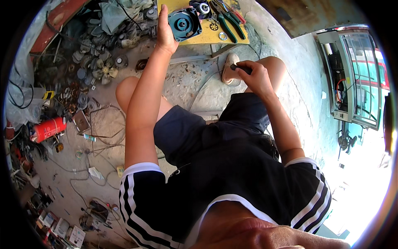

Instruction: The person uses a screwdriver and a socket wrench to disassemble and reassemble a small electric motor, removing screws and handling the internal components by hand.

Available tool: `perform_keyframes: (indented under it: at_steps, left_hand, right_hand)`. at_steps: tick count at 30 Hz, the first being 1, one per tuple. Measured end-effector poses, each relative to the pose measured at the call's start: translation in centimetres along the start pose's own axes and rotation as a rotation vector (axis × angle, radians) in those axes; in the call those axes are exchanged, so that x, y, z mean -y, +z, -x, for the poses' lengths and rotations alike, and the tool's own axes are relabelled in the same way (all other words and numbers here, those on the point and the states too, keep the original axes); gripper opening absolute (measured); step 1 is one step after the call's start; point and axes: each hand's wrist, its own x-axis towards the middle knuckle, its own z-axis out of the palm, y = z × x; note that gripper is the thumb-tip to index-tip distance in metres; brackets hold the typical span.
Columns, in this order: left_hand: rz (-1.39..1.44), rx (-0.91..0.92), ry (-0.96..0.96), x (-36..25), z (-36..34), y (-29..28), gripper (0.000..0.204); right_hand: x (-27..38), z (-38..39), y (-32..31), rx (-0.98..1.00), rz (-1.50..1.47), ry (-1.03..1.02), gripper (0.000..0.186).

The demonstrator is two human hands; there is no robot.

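Observation:
At the top middle my left hand (165, 35) grips a square teal metal housing (183, 24) with a round centre, its thumb raised along the side, over the yellow worktop (203, 40). Beside it lie a dark motor part (200, 8), green-handled pliers (228, 29), red-handled pliers (239, 16), a small black slotted disc (213, 26) and a silver ring (222, 36). My right hand (253, 76) is closed on a short dark object (243, 68) above my right leg, below the worktop.
Dusty motor parts and a fan (105, 71) are piled at the left, with a red cylinder (49, 128), wires and tools (93, 213). A rusty panel (313, 10) overhangs the upper right, and a glass-fronted cabinet (350, 74) stands at the right. A metal leg (216, 49) supports the worktop.

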Motion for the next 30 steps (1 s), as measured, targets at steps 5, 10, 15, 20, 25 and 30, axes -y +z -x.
perform_keyframes:
  at_steps: [5, 10, 15, 20, 25, 30]
  left_hand:
    - [-0.049, 0.007, 0.017, 0.3, -0.1, -0.4, 0.075]
    - [-0.095, -0.024, 0.033, 0.5, -0.1, -0.5, 0.074]
    - [0.000, -0.138, -0.097, 0.9, -0.3, -0.5, 0.073]
    - [-0.044, -0.030, -0.238, 1.9, -0.5, 0.0, 0.073]
    - [-0.086, -0.032, -0.229, 2.1, -0.3, 0.5, 0.073]
    - [0.013, -0.040, -0.317, 2.3, 0.2, 1.5, 0.080]
  right_hand:
    - [0.9, 0.2, -1.6, -0.069, -0.143, -0.051, 0.029]
    - [2.4, 0.7, -4.3, -0.105, -0.386, -0.038, 0.021]
    - [4.9, 1.1, -5.4, -0.234, -0.558, -0.049, 0.020]
    - [4.8, 0.4, -4.5, -0.175, -0.572, -0.038, 0.019]
    - [4.5, 0.3, -4.0, -0.149, -0.592, -0.034, 0.021]
    - [4.4, 0.2, -3.8, -0.144, -0.607, 0.023, 0.021]
